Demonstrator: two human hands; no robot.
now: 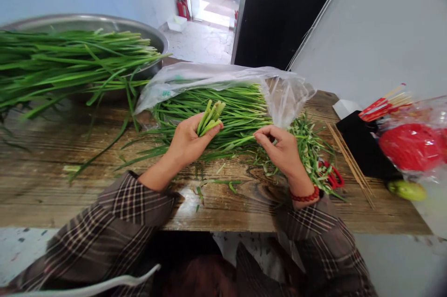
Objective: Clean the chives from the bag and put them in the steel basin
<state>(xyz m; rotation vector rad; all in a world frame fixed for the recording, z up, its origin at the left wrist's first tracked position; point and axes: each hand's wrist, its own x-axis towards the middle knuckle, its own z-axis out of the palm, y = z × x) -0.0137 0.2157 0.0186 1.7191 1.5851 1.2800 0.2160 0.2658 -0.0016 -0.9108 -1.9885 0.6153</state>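
My left hand (190, 141) is closed around a small bunch of garlic chives (212, 118), their pale cut ends pointing up. Pinched between the thumb and fingers of my right hand (279, 145) is the pale end of a chive stalk (244, 139). Behind both hands a thick pile of garlic chives (230, 106) lies on a clear plastic bag (216, 73), stems to the right. Beside my right wrist sits a heap of trimmed leaf scraps (307, 148), partly covering red-handled scissors (335, 176).
A large metal bowl (160, 41) heaped with chives stands at the left on the wooden table (104, 199). To the right are wooden skewers (352, 166), a black box (366, 150), a red plastic bundle (412, 145) and a green-yellow fruit (407, 190).
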